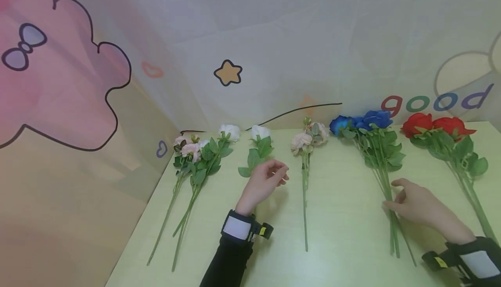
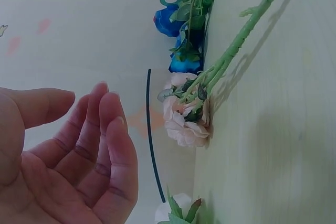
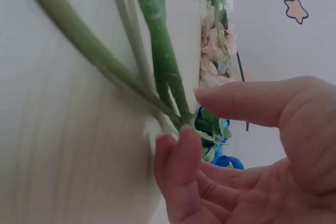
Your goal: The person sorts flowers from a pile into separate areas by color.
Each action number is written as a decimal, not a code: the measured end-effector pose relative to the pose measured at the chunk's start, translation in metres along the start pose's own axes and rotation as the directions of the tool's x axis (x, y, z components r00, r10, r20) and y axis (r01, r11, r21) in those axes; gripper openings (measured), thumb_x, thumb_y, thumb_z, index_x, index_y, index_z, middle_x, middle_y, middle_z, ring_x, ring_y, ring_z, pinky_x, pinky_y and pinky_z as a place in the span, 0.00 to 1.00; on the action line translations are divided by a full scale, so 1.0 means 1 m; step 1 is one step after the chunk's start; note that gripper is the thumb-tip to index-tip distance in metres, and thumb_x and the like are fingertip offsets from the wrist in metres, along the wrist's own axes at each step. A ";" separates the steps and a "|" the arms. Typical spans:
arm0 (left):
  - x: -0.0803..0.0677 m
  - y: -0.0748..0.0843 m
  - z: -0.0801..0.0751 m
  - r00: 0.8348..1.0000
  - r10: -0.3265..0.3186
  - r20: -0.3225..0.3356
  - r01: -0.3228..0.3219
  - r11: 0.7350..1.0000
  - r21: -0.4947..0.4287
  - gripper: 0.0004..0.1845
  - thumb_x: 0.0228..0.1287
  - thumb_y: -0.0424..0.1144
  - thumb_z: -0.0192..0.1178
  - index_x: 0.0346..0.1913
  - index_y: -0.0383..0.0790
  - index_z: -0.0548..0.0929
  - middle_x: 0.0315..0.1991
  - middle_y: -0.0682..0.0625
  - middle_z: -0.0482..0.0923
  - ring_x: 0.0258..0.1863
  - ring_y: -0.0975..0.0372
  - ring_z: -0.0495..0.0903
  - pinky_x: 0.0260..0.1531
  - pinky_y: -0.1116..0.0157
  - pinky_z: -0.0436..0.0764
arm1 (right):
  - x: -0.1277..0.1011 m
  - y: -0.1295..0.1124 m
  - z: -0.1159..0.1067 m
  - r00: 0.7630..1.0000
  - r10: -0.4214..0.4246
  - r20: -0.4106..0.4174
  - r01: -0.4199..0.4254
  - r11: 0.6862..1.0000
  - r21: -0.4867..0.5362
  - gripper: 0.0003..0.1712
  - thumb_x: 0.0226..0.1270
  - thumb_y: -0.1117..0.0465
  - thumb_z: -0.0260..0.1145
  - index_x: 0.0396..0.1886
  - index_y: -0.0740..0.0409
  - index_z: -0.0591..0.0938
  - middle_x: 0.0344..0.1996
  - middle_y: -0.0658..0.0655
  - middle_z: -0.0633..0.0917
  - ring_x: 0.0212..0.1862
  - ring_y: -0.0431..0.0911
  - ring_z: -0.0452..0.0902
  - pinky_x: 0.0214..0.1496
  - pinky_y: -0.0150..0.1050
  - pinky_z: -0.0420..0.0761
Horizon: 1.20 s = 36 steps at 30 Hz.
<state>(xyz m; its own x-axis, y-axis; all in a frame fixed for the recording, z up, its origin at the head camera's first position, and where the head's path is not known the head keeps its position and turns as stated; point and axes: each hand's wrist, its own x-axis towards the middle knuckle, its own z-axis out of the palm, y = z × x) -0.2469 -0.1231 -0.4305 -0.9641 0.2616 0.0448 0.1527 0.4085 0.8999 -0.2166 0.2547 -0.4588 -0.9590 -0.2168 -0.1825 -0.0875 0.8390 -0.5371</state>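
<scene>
Several artificial flower stems lie side by side on a pale yellow-green table (image 1: 344, 235). My left hand (image 1: 279, 174) hovers with relaxed fingers over the leafy stem of a white rose (image 1: 260, 132) and holds nothing; in the left wrist view the left hand (image 2: 89, 129) is empty, with a pale pink rose (image 2: 184, 124) beyond it. My right hand (image 1: 391, 195) reaches to the blue roses' stems (image 1: 389, 217). Its fingertips (image 3: 178, 150) touch the green stems (image 3: 157, 51), and the thumb stays apart above them. The blue blooms (image 1: 360, 124) point toward the wall.
Small pink roses (image 1: 184, 145) and another white rose (image 1: 229, 131) lie at the left. A pale pink rose stem (image 1: 305, 182) lies between my hands, and red roses (image 1: 434, 126) at the far right. A printed curtain (image 1: 250, 52) hangs right behind the table.
</scene>
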 end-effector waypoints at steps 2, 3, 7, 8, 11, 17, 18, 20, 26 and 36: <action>0.000 0.000 0.000 1.000 0.001 -0.005 -0.001 1.000 0.005 0.14 0.76 0.45 0.56 0.51 0.37 0.83 0.39 0.43 0.87 0.37 0.55 0.87 0.39 0.69 0.84 | -0.001 0.000 -0.002 1.000 0.005 -0.029 -0.005 1.000 0.006 0.43 0.66 0.56 0.69 0.63 0.86 0.61 0.31 0.65 0.84 0.30 0.47 0.78 0.29 0.39 0.76; 0.000 0.000 0.000 1.000 0.000 -0.008 0.000 1.000 0.009 0.14 0.76 0.44 0.56 0.51 0.37 0.83 0.39 0.43 0.86 0.37 0.56 0.87 0.38 0.68 0.84 | -0.001 0.000 -0.002 0.999 0.006 -0.051 -0.005 1.000 0.011 0.42 0.67 0.56 0.68 0.64 0.85 0.61 0.32 0.66 0.84 0.30 0.48 0.79 0.29 0.39 0.76; -0.001 0.001 0.001 0.999 0.009 -0.032 -0.008 0.999 0.045 0.13 0.75 0.43 0.56 0.50 0.39 0.83 0.39 0.44 0.86 0.35 0.60 0.86 0.38 0.68 0.83 | -0.004 -0.011 -0.003 0.983 -0.021 -0.181 0.028 0.999 0.035 0.37 0.68 0.57 0.68 0.64 0.79 0.66 0.35 0.66 0.81 0.32 0.49 0.79 0.26 0.36 0.74; -0.001 0.001 0.001 0.999 0.015 -0.040 -0.013 0.998 0.059 0.12 0.75 0.43 0.56 0.50 0.39 0.84 0.39 0.45 0.86 0.34 0.61 0.86 0.37 0.68 0.83 | -0.005 -0.016 -0.002 0.975 -0.039 -0.219 0.049 0.998 0.042 0.35 0.67 0.57 0.68 0.63 0.78 0.67 0.35 0.66 0.81 0.33 0.49 0.79 0.26 0.35 0.74; -0.001 0.002 0.002 0.997 0.046 -0.066 -0.039 0.993 0.110 0.12 0.75 0.41 0.56 0.49 0.37 0.84 0.39 0.44 0.86 0.33 0.62 0.85 0.35 0.69 0.82 | -0.004 -0.033 0.001 0.946 -0.084 -0.314 0.111 0.992 0.068 0.29 0.67 0.60 0.68 0.61 0.74 0.72 0.35 0.63 0.81 0.36 0.50 0.79 0.26 0.31 0.75; -0.001 0.002 0.003 0.990 0.078 -0.117 -0.052 0.977 0.209 0.11 0.75 0.40 0.56 0.48 0.37 0.84 0.37 0.45 0.87 0.31 0.62 0.82 0.32 0.71 0.79 | 0.004 -0.068 0.005 0.911 -0.134 -0.389 0.208 0.966 0.154 0.21 0.69 0.62 0.67 0.57 0.68 0.78 0.37 0.62 0.84 0.35 0.38 0.78 0.30 0.28 0.77; -0.001 0.002 0.003 0.989 0.078 -0.124 -0.048 0.974 0.223 0.11 0.75 0.40 0.56 0.47 0.37 0.85 0.36 0.45 0.87 0.31 0.62 0.82 0.31 0.71 0.79 | 0.005 -0.072 0.006 0.908 -0.138 -0.396 0.223 0.959 0.175 0.20 0.69 0.62 0.66 0.57 0.67 0.78 0.37 0.62 0.85 0.35 0.34 0.78 0.31 0.28 0.77; -0.001 0.002 0.002 0.988 0.080 -0.135 -0.044 0.967 0.253 0.11 0.74 0.40 0.56 0.47 0.37 0.85 0.37 0.46 0.87 0.31 0.62 0.83 0.31 0.71 0.79 | 0.007 -0.082 0.007 0.905 -0.142 -0.402 0.244 0.945 0.217 0.19 0.70 0.62 0.65 0.57 0.66 0.79 0.39 0.63 0.85 0.35 0.28 0.75 0.33 0.26 0.78; 0.000 0.000 -0.005 0.984 0.076 -0.162 -0.018 0.942 0.334 0.11 0.75 0.40 0.55 0.48 0.39 0.85 0.39 0.46 0.87 0.34 0.60 0.84 0.33 0.69 0.81 | 0.014 -0.109 0.015 0.914 -0.144 -0.380 0.281 0.899 0.337 0.18 0.72 0.62 0.63 0.59 0.64 0.79 0.43 0.64 0.85 0.37 0.26 0.76 0.37 0.25 0.80; -0.009 -0.025 -0.033 0.973 0.067 -0.220 0.032 0.907 0.419 0.11 0.73 0.39 0.57 0.49 0.39 0.85 0.40 0.46 0.87 0.35 0.58 0.85 0.33 0.65 0.82 | 0.019 -0.143 0.034 0.928 -0.197 -0.317 0.334 0.818 0.469 0.19 0.72 0.65 0.63 0.59 0.65 0.78 0.46 0.66 0.85 0.40 0.39 0.83 0.38 0.31 0.83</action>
<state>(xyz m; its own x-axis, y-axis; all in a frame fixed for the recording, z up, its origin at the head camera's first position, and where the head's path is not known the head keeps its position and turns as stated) -0.2491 -0.1652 -0.4391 -0.9758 0.0897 0.1992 0.1984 0.7457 0.6360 -0.2128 0.1137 -0.4137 -0.9579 -0.2085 0.1973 -0.2652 0.3795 -0.8864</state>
